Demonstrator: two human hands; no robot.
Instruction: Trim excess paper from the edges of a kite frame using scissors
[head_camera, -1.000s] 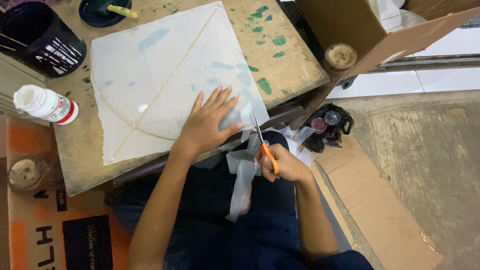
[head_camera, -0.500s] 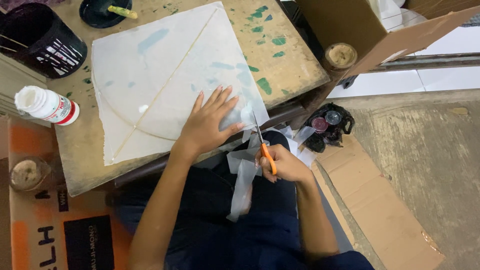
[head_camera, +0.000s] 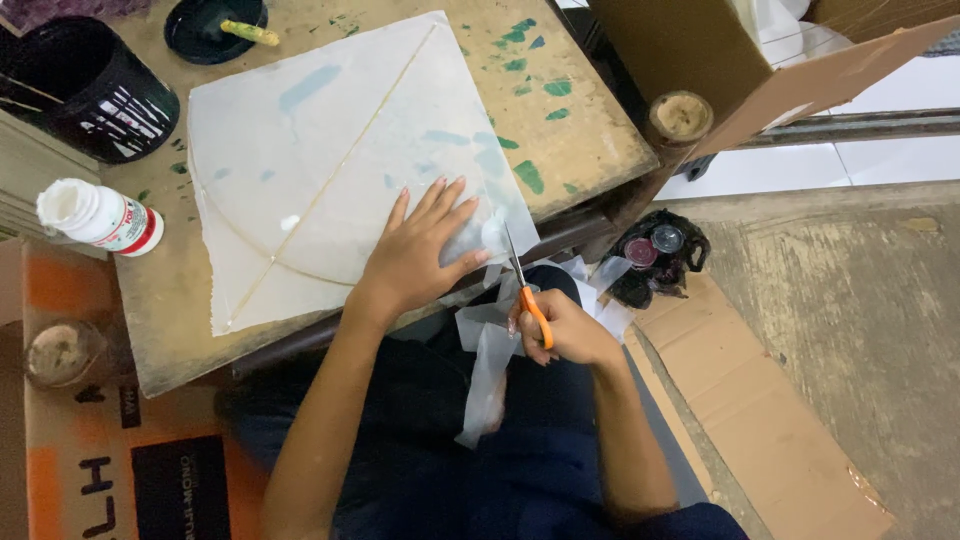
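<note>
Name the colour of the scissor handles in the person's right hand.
Orange, seen in the head view: scissor handles in the right hand.

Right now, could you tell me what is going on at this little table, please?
A seated person is trimming a kite-shaped sheet of thin white paper that lies on a paint-stained wooden table. The left hand presses flat on the sheet near its lower edge. The right hand holds orange-handled scissors, blades at the sheet's corner that overhangs the table edge. A cut strip of paper hangs over the lap. A white bottle lies on the table's left side.
</note>
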